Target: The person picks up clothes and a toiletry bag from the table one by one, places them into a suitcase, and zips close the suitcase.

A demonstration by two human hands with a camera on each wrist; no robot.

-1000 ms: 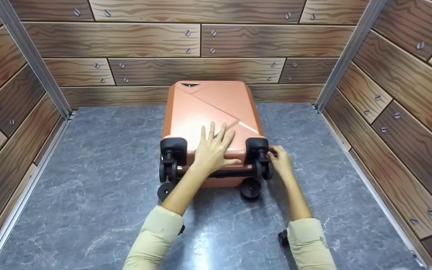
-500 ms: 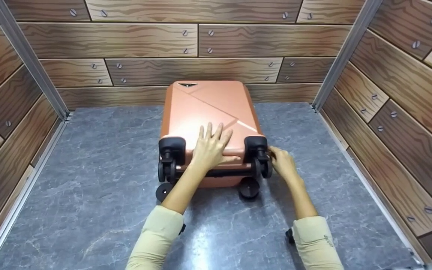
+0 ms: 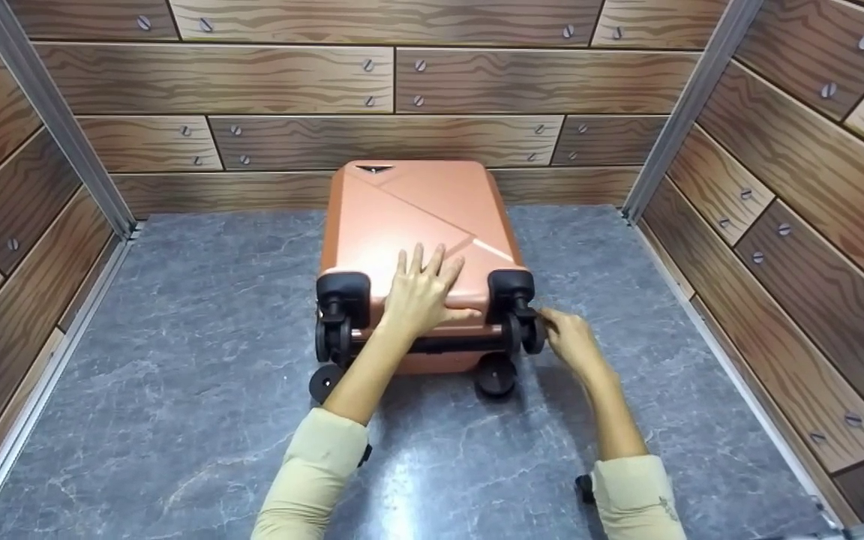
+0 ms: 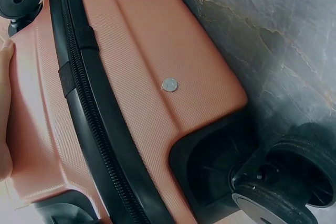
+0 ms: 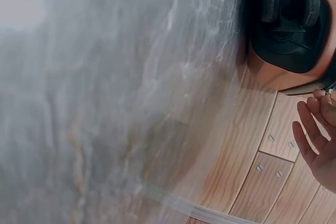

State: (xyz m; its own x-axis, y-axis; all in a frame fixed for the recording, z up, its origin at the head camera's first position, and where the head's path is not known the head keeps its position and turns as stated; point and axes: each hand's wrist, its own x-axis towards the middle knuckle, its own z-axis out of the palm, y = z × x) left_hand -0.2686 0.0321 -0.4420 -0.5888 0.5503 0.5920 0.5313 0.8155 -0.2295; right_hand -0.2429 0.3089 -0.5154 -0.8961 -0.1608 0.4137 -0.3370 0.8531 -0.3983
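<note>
the rose-gold suitcase (image 3: pixel 417 240) lies flat on its back on the grey marble-look floor (image 3: pixel 177 337), wheel end toward the person, so its zip seam and casters are within easy reach. the left hand (image 3: pixel 421 296) rests palm-down on the shell, fingers straight and spread, tips pointing away toward the far wall; it looks placed there to steady the case and keep it from sliding. beneath the heel of that hand runs the black zip band (image 4: pixel 89 108), which the left wrist view shows circling the side of the case.

the right hand (image 3: pixel 571 337) sits just beside the upper right wheel (image 3: pixel 526 330), fingertips drawn together at the corner of the case. in the right wrist view the thumb and forefinger seem to pinch a small metal piece (image 5: pixel 328 94) (probably the zip pull, though it is too small to be sure), while the other fingers (image 5: pixel 307 129) hang loosely curved below it.

around the fingers: the upper left wheel (image 3: pixel 334 334) lies well to the left of the left hand, and two lower wheels (image 3: pixel 496 375) touch the floor nearer the person. wood-print panels with screw heads (image 3: pixel 402 75) wall in three sides, the far one just beyond the top of the case. the right caster housing crowds the corner where the right fingertips work, leaving little room between wheel and seam.
</note>
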